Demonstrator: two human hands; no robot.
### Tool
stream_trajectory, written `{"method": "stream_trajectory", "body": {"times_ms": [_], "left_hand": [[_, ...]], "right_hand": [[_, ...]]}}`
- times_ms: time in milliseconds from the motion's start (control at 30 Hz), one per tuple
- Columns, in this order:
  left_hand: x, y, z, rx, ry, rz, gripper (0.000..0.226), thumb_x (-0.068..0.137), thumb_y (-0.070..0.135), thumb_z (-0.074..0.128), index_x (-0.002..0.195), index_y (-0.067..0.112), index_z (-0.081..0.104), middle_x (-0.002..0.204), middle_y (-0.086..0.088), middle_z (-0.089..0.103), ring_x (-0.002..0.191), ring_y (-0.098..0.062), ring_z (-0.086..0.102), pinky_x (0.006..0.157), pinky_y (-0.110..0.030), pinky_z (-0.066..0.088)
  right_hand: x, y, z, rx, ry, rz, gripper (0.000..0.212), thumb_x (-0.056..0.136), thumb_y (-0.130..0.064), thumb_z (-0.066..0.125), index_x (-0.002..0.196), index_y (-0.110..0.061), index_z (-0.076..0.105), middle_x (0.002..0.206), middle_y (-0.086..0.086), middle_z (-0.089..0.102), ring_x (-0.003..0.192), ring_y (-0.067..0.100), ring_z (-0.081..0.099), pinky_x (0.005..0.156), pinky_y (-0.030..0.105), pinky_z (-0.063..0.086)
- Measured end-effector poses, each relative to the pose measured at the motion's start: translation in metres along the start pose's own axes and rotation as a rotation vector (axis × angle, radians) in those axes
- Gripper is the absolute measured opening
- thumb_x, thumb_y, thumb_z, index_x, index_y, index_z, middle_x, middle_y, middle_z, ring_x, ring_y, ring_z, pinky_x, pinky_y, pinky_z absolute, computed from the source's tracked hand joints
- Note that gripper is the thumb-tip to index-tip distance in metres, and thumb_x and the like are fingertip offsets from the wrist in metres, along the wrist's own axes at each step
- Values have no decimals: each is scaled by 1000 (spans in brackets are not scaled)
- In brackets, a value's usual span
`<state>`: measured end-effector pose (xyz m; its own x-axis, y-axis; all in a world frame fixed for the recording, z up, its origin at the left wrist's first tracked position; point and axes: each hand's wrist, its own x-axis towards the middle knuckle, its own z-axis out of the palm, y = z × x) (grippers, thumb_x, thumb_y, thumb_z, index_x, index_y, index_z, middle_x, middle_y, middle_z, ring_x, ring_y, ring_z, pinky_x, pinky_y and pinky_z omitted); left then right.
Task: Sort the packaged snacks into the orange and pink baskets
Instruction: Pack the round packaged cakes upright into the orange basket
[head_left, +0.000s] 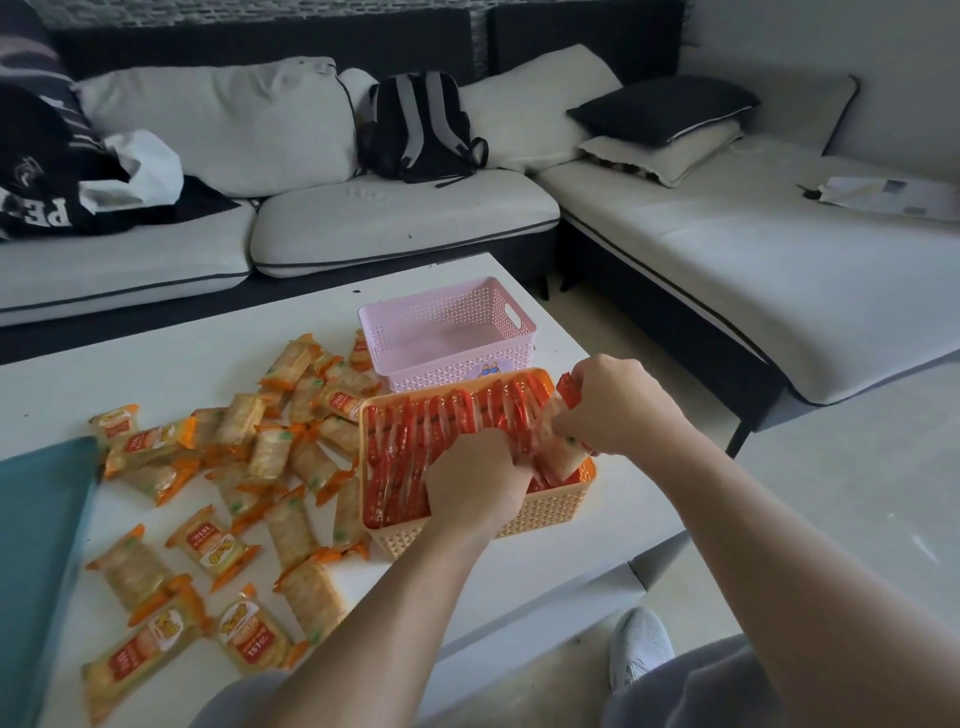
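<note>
The orange basket stands on the white table, packed with several upright red snack packs. My left hand is down inside the basket, fingers curled among the red packs. My right hand grips red packs at the basket's far right corner. Behind it sits the pink basket, with nothing visible inside. Several orange-wrapped cracker packs lie scattered over the table to the left.
A teal tray lies at the table's left edge. A black-and-white sofa with cushions and a black backpack wraps around behind and to the right. My knee and white shoe are at the table's near edge.
</note>
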<state>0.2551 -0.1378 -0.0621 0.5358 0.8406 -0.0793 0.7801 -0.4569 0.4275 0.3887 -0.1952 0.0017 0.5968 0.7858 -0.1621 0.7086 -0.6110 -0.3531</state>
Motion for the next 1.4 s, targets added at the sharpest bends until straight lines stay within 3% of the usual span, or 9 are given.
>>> {"method": "stream_trajectory", "body": {"times_ms": [133, 267, 467, 567, 667, 867, 1033, 1200, 1400], "left_hand": [[-1, -7, -6, -205, 24, -5, 22, 89, 34, 57, 72, 21, 63, 69, 7, 67, 69, -14, 64, 56, -30, 45], [-4, -9, -5, -178, 13, 64, 27, 88, 32, 59, 67, 16, 64, 62, 2, 67, 63, -17, 65, 54, -31, 47], [0, -14, -3, -121, -14, 108, 41, 101, 40, 51, 67, 19, 62, 60, 5, 63, 57, -16, 61, 47, -27, 33], [2, -12, -1, -40, 3, 132, 40, 105, 44, 44, 77, 22, 64, 69, 6, 63, 65, -18, 63, 51, -29, 37], [4, -9, 3, 81, 25, 172, 38, 104, 46, 44, 89, 22, 69, 79, 3, 68, 73, -23, 67, 56, -30, 46], [-2, 4, 3, 291, 106, 191, 17, 101, 25, 58, 88, 18, 67, 73, 1, 56, 65, -25, 57, 57, -31, 39], [-3, 2, 6, 133, 206, 384, 15, 97, 23, 61, 112, 23, 60, 108, 5, 58, 95, -23, 59, 62, -35, 47], [-9, 1, 17, 222, 214, 491, 23, 93, 11, 59, 105, 20, 76, 108, 6, 66, 101, -23, 55, 72, -34, 47], [-12, -8, -11, 152, 183, 334, 31, 98, 30, 51, 124, 27, 67, 127, 9, 62, 116, -20, 51, 98, -39, 41]], "right_hand": [[-2, -13, 14, -181, 68, -36, 10, 84, -25, 65, 89, -15, 64, 77, 3, 65, 66, 19, 70, 58, 31, 62], [0, -18, 37, -308, 68, -94, 10, 88, -19, 59, 81, -13, 56, 68, 4, 53, 60, 22, 61, 43, 23, 42], [12, -1, 26, -65, -165, -78, 37, 103, -42, 44, 97, -13, 67, 81, 4, 71, 71, 20, 72, 67, 35, 63], [15, 14, 18, 36, -239, -44, 33, 98, -48, 57, 105, -19, 71, 87, -3, 74, 75, 14, 74, 73, 32, 63], [19, 18, 25, -71, -170, 5, 36, 89, -54, 68, 98, -20, 69, 80, -7, 70, 69, 10, 69, 61, 24, 56], [22, 18, 44, -204, -62, 59, 45, 84, -55, 73, 102, -15, 65, 84, -1, 67, 78, 19, 68, 68, 34, 61], [15, 16, 46, 16, -115, 162, 46, 86, -42, 70, 106, -9, 46, 97, 8, 65, 84, 27, 70, 68, 42, 63], [12, 21, 46, 195, -231, 190, 25, 89, -27, 60, 96, -5, 70, 85, 9, 74, 76, 24, 73, 60, 42, 65], [17, 20, 51, 108, -136, 142, 28, 87, -37, 64, 91, -10, 65, 81, 4, 68, 73, 20, 67, 65, 33, 60]]}}
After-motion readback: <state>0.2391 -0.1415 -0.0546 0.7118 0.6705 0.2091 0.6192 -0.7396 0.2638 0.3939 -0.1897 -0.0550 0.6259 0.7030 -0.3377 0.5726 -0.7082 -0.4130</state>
